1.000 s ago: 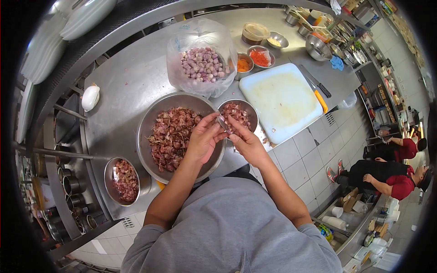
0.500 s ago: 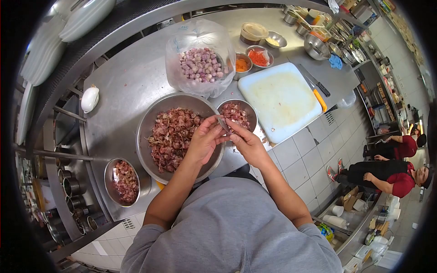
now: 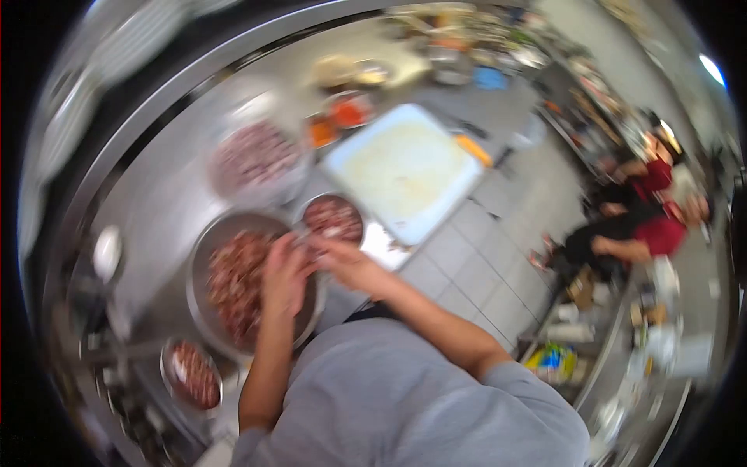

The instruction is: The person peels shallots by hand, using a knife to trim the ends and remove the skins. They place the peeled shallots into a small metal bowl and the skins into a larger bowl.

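Observation:
The view is blurred by motion. My left hand [image 3: 285, 274] and my right hand [image 3: 348, 263] meet over the right rim of a large steel bowl [image 3: 204, 241] full of reddish shallot skins. Their fingertips pinch something small between them, too blurred to name; earlier it looked like a shallot. Just beyond my hands sits a smaller steel bowl [image 3: 333, 218] with reddish pieces. A clear bag of peeled pale shallots [image 3: 253, 159] stands farther back on the steel counter [image 3: 163, 194].
A white cutting board [image 3: 401, 170] lies right of the bowls near the counter edge. Another small bowl of skins [image 3: 191, 373] sits at lower left. Small bowls with orange contents [image 3: 348, 113] stand behind. Two people in red and black [image 3: 634, 226] are low on the tiled floor, right.
The camera has swung to the right and the picture has gone blurry. My hands stay together over the large bowl's rim, still pinching the small item.

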A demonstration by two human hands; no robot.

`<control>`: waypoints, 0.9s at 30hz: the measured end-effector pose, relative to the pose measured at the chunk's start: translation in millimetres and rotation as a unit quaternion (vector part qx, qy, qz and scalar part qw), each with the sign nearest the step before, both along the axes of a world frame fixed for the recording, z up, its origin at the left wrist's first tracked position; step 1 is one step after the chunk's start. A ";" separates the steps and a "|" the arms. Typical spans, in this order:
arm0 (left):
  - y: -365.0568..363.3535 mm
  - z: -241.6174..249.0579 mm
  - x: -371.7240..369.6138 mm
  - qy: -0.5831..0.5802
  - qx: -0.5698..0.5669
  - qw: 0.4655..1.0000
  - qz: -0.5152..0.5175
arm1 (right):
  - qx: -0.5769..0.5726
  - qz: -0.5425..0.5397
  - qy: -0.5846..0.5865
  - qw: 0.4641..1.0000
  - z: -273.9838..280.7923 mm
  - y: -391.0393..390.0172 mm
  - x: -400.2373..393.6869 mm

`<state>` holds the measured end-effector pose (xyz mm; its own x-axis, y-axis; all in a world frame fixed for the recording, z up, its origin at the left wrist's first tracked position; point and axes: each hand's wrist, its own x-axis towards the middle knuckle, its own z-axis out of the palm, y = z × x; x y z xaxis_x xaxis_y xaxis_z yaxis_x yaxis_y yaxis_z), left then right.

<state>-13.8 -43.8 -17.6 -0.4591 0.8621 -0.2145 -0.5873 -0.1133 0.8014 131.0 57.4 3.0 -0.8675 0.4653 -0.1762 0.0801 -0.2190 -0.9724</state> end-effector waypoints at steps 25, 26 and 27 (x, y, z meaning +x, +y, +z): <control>26.2 -1.6 19.4 0.076 0.039 0.990 -0.114 | 0.038 -0.047 0.119 0.991 -23.0 2.1 39.6; 25.2 -0.7 19.6 0.082 0.033 0.989 -0.114 | 0.036 -0.044 0.108 0.993 -28.5 2.8 38.9; 24.6 -0.4 19.6 0.088 0.027 0.989 -0.114 | 0.033 -0.042 0.096 0.994 -28.8 3.1 39.0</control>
